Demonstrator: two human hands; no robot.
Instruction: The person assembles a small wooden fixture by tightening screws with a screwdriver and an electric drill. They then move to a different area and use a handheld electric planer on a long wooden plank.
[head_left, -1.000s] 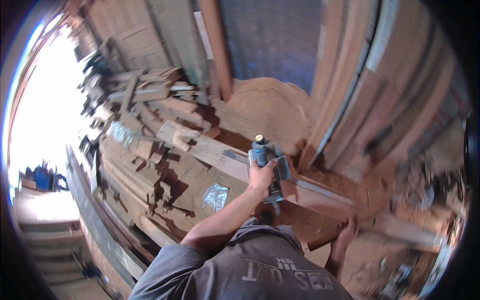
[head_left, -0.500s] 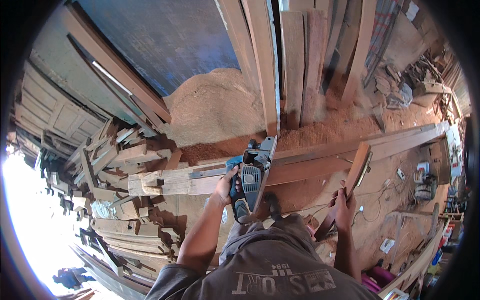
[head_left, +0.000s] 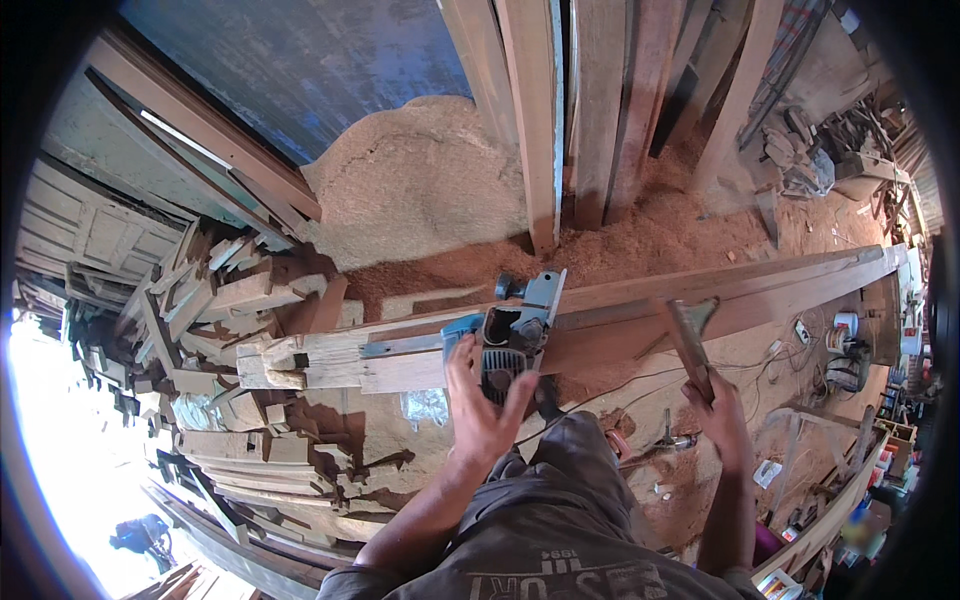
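Observation:
My left hand (head_left: 482, 415) is against a blue and grey electric hand planer (head_left: 512, 345), its thumb and fingers spread apart along the planer's near side. The planer sits across a long reddish-brown timber beam (head_left: 620, 345) in front of me. To the right, my right hand (head_left: 718, 410) is closed around the lower end of a wooden-bodied tool (head_left: 690, 350). That tool points up and away, blurred at its far end, where a metal piece shows; its exact kind cannot be made out.
Scrap wood (head_left: 225, 300) is heaped at the left. Upright boards (head_left: 600, 120) stand beyond the beam beside a sawdust mound (head_left: 420, 180). A cable (head_left: 640, 390) runs over the floor near a power tool (head_left: 680, 441), and a bench-like frame (head_left: 835, 420) stands at the right.
My left hand has loosened from around the planer's handle and spread out, and the planer has shifted slightly left. My right hand has moved a little right, its tool now tilting more leftward.

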